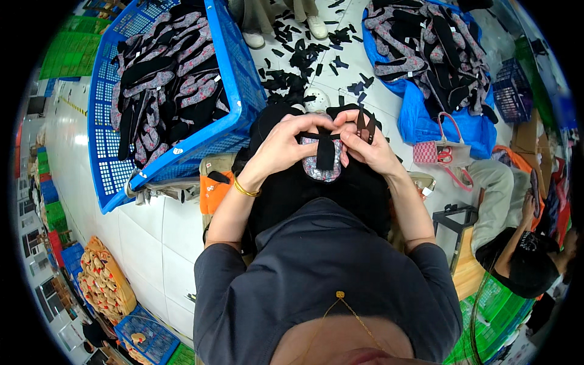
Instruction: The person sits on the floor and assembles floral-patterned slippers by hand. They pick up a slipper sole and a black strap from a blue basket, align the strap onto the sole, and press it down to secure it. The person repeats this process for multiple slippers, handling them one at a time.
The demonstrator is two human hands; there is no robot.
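Note:
Above my lap, my left hand is closed on the edge of a small fabric slipper, patterned in grey and pink. A black fabric strip hangs down over its middle, and a dark band runs across its top. My right hand pinches the slipper's other side with thumb and fingertips. Dark thread snips are tucked in that same hand, their points sticking up past the fingers. The fingertips of both hands nearly meet at the top edge, so what they grip there is partly hidden.
A large blue basket of similar slippers stands at my left. More lie on a blue sheet at far right, beside a pink checked handbag. Black scraps litter the floor. Another person sits at right; someone's shoes are ahead.

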